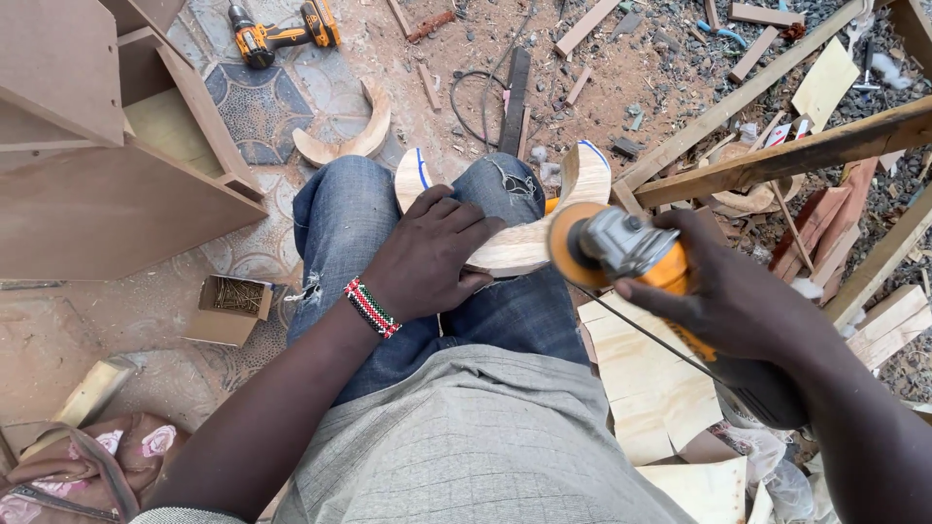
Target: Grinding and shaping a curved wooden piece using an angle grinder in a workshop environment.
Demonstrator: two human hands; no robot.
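A seated person in blue jeans looks down at a curved, crescent-shaped wooden piece (515,243) resting across both knees, its two tips pointing away from the body and each marked with a blue line. The left hand (427,257) lies flat over the left half of the crescent, fingers spread and pressing it against the thigh; a beaded wristband (371,307) circles that wrist. The right hand (728,296) is wrapped firmly around an orange angle grinder (621,254), whose sanding disc meets the crescent's right side. This appears to be the sanding or shaping stage; continuing would call for steady pressure from the holding hand and a controlled sweep of the disc along the curve, well clear of the fingers. Beyond the crescent, on the patterned floor, lies one more crescent of the same kind (345,141), and farther off one yellow cordless drill (282,34). Left of the crescent sits one small cardboard box of nails (231,306). Right of it stand long timber beams (777,155) among offcuts.
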